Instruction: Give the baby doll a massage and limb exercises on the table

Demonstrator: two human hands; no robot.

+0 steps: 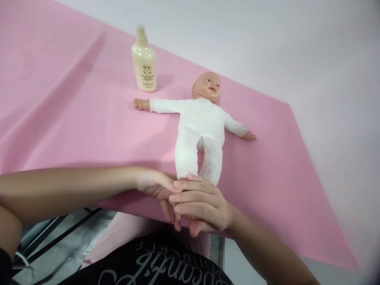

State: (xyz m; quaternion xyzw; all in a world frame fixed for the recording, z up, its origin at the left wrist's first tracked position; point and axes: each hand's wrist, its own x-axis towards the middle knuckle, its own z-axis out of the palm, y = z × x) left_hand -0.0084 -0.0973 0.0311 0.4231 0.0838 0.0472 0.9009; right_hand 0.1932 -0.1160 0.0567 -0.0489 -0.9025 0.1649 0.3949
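A baby doll (202,116) in a white cloth body lies on its back, arms spread, with its head away from me and its legs toward me. At the lower ends of its legs are both my hands, which hide its feet. My left hand (157,188) comes in from the left and curls around the foot end, its fingers pointing down and partly covered. From the right, my right hand (204,202) lies across the same spot, fingers together and bent over the foot area and the left fingertips, thumb underneath. A cream pump bottle (144,67) stands upright beyond the doll's outstretched arm.
A pink cloth (267,178) covers the table, with long creases at the left. The table's near edge runs just below my hands. Dark metal bars (53,233) show under the table at the lower left, and a pale surface (326,79) lies beyond the far edge.
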